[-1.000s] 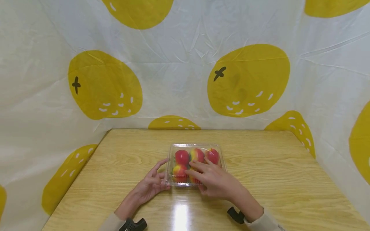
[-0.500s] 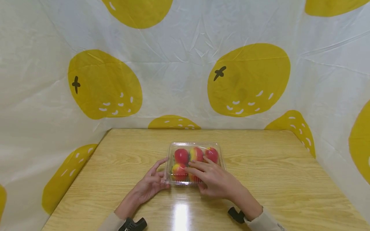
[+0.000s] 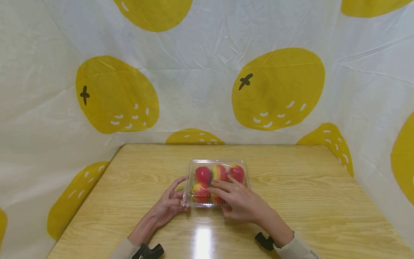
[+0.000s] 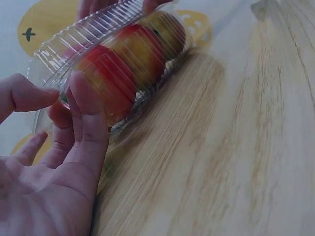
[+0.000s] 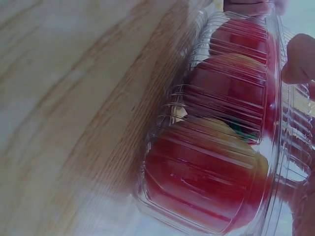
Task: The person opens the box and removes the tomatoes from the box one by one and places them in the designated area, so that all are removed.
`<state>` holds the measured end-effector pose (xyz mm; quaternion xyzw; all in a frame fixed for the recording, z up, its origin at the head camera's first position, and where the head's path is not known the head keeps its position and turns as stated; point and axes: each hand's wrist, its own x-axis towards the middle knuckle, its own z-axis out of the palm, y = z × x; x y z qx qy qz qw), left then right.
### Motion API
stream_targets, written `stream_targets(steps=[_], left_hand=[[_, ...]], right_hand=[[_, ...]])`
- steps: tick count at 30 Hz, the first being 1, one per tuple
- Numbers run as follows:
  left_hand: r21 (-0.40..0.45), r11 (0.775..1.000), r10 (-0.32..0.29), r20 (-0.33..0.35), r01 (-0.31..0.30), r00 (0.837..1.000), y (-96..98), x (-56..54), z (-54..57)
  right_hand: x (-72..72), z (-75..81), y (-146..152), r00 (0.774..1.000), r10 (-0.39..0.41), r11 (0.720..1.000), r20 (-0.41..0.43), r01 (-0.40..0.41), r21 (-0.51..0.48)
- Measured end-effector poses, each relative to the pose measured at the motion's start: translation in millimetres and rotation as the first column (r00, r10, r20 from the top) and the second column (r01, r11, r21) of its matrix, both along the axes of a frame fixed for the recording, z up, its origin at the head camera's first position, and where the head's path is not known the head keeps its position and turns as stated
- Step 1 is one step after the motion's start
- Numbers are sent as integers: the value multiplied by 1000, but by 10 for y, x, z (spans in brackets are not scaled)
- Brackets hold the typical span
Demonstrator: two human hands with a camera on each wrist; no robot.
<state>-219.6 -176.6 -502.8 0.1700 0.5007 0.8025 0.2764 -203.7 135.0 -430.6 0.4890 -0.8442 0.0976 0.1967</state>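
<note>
A clear plastic clamshell container [image 3: 216, 162] holds several red-and-yellow apples [image 3: 203, 175], seen through its lid. At its front left corner my left hand [image 3: 166, 209] pinches the rim, with the thumb and a fingertip meeting there in the left wrist view. My right hand [image 3: 240, 201] rests on the lid with fingers spread, covering part of the front right apples. In the right wrist view, a thumb [image 5: 299, 59] lies beside the rim, and the ribbed front wall [image 5: 211, 167] shows apples behind it. Lid and base look together at the front; whether they are latched I cannot tell.
The container stands on a wood-grain table [image 3: 310, 201] around which hangs a white curtain [image 3: 200, 90] printed with large yellow fruit. Black wrist mounts [image 3: 148, 251] sit at both sleeves. A bright reflection shows on the table in front of the container.
The container has shifted very slightly up and left in the head view, mostly during the first half second. Both hands stay nearly in place on it.
</note>
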Motion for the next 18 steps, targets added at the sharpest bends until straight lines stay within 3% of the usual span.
stream_targets(steps=[18], left_hand=[[6,1000,-5,-62,5,998,11,17,-14]], right_hand=[[0,-21,27,1000,28,999,-13,-28,-25]])
